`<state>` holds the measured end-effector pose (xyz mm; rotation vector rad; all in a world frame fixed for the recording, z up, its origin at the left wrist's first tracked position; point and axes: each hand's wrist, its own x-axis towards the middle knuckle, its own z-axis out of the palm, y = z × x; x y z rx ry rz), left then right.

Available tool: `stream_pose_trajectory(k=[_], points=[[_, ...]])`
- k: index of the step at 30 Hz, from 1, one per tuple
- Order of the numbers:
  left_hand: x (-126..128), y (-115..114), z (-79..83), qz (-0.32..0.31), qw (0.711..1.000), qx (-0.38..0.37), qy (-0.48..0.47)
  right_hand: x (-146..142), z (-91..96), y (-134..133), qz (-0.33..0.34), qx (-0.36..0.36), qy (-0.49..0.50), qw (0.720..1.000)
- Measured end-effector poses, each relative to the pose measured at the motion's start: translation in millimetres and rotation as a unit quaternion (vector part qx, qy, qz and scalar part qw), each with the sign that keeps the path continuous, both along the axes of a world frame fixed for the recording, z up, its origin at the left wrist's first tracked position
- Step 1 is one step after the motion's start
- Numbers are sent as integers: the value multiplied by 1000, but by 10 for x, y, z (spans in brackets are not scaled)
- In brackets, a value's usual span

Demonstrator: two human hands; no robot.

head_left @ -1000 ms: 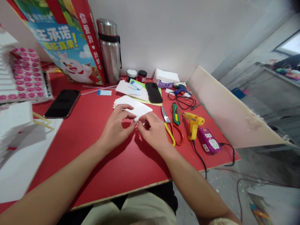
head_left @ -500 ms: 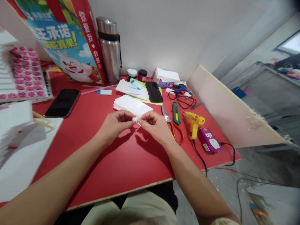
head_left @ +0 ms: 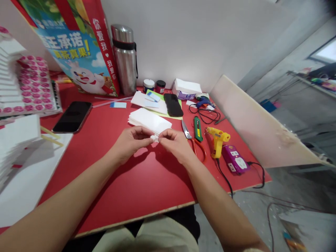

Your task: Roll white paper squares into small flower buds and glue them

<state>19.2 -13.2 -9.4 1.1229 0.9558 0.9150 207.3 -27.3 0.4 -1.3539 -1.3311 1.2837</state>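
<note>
The left hand [head_left: 131,141] and the right hand [head_left: 177,143] meet at the centre of the frame, a little above the red surface [head_left: 147,182]. Both hands are closed at the fingertips and pinch between them a small white piece of paper [head_left: 154,138]; its exact shape is too small to tell. The other fingers of both hands are curled in.

Just behind the hands, toward the top of the frame, lies a flat stack of white paper sheets [head_left: 149,120]. Right of the right hand lie scissors with red and yellow handles [head_left: 186,129], partly hidden by that hand, then a green utility knife [head_left: 197,128], then a yellow glue gun [head_left: 217,140] and a purple power socket [head_left: 233,161] with a black cable.

At the left of the frame a black smartphone [head_left: 72,116] lies face up on the surface. At the upper centre a tall steel thermos bottle [head_left: 126,59] stands by the white wall.
</note>
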Motion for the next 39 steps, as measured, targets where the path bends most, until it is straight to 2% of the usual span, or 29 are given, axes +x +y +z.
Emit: stream_pose_trajectory(k=[3,6,9,14,19,23,29,34,39], points=[[-16,1,-13,-4,1000,-19,-5,8,23,3,8,-57,65,996],[-31,13,-42,-2,999,-39,-21,5,45,-2,14,-81,102,991],[-32,20,-52,-3,999,-21,-24,-1,47,-5,15,-70,100,992],[-12,6,-19,-12,1000,5,-10,1,-7,4,3,-22,37,999],[-14,-5,-19,-20,1000,-1,-16,-5,5,7,-5,-84,118,989],[-12,2,-24,-13,998,-44,-43,-7,36,9,1,-129,179,975],[21,3,4,-1,987,-117,-112,-2,33,23,5,-151,211,966],[4,13,14,0,978,-163,-131,7,40,24,1,-130,214,968],[-37,32,18,-8,954,-235,-188,36,48,47,-51,-90,229,968]])
